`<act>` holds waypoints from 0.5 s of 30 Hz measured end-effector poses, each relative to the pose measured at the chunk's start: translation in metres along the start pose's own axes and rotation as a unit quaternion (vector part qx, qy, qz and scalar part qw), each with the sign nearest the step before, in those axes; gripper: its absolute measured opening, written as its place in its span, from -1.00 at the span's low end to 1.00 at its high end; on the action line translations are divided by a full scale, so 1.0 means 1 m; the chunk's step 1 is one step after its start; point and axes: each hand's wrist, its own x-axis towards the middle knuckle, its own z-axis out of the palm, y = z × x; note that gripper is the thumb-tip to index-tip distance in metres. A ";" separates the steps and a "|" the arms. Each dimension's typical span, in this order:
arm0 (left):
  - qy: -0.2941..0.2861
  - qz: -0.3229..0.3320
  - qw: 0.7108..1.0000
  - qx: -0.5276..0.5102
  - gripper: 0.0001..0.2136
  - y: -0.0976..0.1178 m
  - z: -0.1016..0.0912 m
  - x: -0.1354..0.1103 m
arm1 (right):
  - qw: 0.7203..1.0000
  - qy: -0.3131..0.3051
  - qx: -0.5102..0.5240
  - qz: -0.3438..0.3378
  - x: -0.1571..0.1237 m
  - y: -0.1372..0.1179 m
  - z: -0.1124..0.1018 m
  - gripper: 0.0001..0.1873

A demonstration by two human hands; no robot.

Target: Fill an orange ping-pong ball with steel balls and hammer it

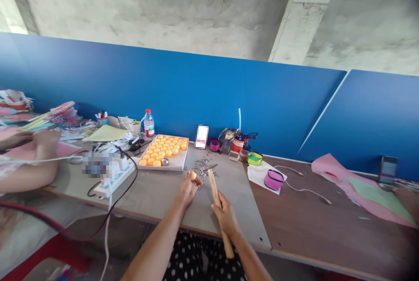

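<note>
My left hand [190, 187] is closed around a small orange ball [194, 176], which looks like a ping-pong ball, above the grey board [203, 211]. In my right hand [225, 215] is the wooden handle of a hammer [214, 189], whose narrow dark metal head points away from me. Small shiny metal pieces [199, 166] lie scattered just beyond both hands. Behind my left hand, a shallow white box [178, 162] contains many orange balls [163, 148] and one silvery round thing [165, 162] near its front edge.
A power strip [116, 180] with cables lies left of the box, and a bottle [149, 124] stands behind it. Tape rolls, including a purple one [274, 179], sit right. A bright upright screen [202, 137] leans at the blue partition [212, 93]. Another person's arm [42, 163] rests far left.
</note>
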 end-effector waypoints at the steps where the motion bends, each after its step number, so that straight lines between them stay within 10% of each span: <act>1: -0.005 -0.002 1.000 0.004 -0.82 0.000 0.000 0.000 | 1.000 -0.004 -0.002 0.000 0.000 -0.001 0.000 -0.49; 15: -0.036 -0.020 0.999 0.015 -0.85 0.000 0.002 -0.001 | 1.000 0.016 0.006 -0.015 0.000 -0.001 0.000 -0.51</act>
